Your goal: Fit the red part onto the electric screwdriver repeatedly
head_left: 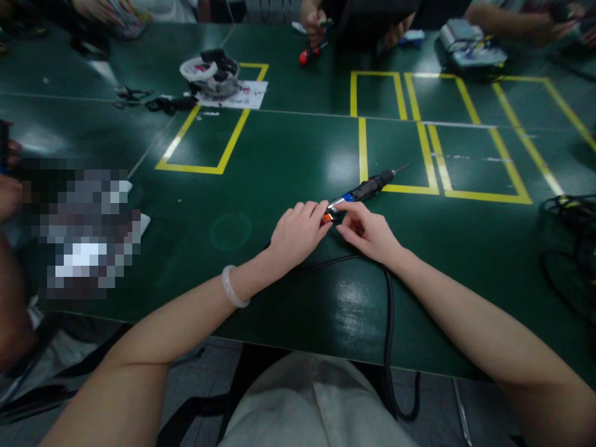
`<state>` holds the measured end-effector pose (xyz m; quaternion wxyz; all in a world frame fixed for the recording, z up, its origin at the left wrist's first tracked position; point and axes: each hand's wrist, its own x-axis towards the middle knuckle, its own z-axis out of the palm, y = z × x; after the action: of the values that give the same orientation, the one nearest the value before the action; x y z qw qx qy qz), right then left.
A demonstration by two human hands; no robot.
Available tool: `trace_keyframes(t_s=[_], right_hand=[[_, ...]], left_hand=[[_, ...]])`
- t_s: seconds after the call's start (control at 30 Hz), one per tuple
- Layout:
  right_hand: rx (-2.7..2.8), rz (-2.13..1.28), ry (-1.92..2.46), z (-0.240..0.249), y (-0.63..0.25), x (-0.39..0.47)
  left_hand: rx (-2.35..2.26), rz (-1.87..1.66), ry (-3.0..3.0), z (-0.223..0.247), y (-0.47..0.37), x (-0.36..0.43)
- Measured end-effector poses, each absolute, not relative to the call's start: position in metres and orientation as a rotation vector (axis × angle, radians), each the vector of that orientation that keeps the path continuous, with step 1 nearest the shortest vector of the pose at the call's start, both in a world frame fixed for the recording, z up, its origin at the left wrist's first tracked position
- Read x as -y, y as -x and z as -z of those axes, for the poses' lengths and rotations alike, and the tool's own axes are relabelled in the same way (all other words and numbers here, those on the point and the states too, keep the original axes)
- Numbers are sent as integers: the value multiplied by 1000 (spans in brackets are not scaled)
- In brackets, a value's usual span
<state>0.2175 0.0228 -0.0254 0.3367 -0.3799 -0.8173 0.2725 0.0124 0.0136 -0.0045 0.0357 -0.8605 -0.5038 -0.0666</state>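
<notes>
A corded electric screwdriver (367, 187) lies slanted on the green table, its black nose and thin bit pointing away to the right. My left hand (300, 233), with a pale bangle at the wrist, is closed over its rear end. A small orange and silver piece (328, 217) shows at the left thumb and fingertips; whether it belongs to the screwdriver I cannot tell. My right hand (370, 233) is loosely curled beside it, thumb and index finger apart, the index fingertip at the silver part. A black cord (389, 310) runs below the right wrist and over the table edge.
Yellow tape outlines (393, 188) mark the table (288, 143). A clear bowl (214, 77) stands on white paper at the back left. A red-handled tool (308, 57) lies near another person's hand (314, 28). Black cables (577, 236) are bundled at the right; a device (472, 46) sits behind.
</notes>
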Motion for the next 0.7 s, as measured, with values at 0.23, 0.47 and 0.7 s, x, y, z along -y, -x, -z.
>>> trace_keyframes(t_s=[0.23,0.47,0.7], right_hand=[[2214,-654,918,23,-216,-21],[2156,-755,914,18,-215,-20],[2234,-754,823,20,-220,-22]], left_hand=[[1439,213,2742,7,-21,-5],[1424,229,2802,6,-13,-8],[1382,254,2868,5,-6,-10]])
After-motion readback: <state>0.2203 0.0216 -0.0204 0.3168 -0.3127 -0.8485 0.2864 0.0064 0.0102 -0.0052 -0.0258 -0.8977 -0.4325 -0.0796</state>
